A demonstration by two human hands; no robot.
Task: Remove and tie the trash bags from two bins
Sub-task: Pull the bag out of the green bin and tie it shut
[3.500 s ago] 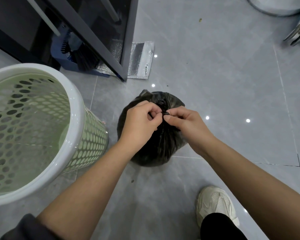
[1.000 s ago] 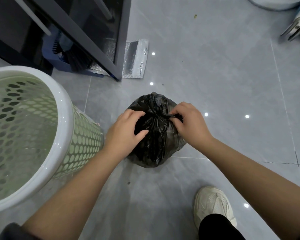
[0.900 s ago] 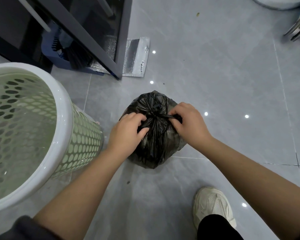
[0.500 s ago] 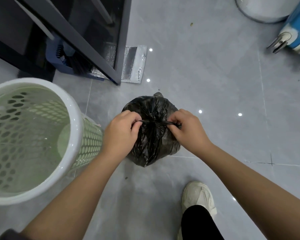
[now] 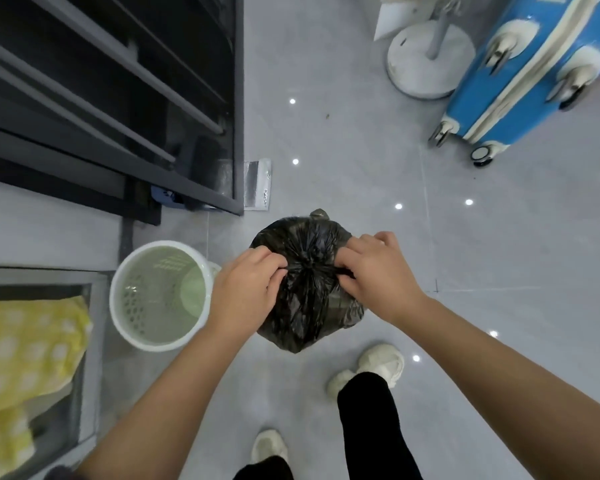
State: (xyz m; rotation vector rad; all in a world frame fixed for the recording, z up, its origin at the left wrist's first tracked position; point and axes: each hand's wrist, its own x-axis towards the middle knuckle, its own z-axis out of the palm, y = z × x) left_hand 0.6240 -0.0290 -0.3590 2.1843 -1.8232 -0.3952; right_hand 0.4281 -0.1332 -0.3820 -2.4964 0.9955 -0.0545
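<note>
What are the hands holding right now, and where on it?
Both the left hand and right hand grip the black trash bag at its gathered neck, one on each side of the knot.

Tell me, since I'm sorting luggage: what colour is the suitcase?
Bright blue with white trim; the suitcase shows in the head view, top right.

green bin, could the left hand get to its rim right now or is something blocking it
Probably yes. The green bin stands open just beside the left hand, with nothing between them. But that hand is pinching the black bag along with the right hand, so it would have to let go first.
</note>
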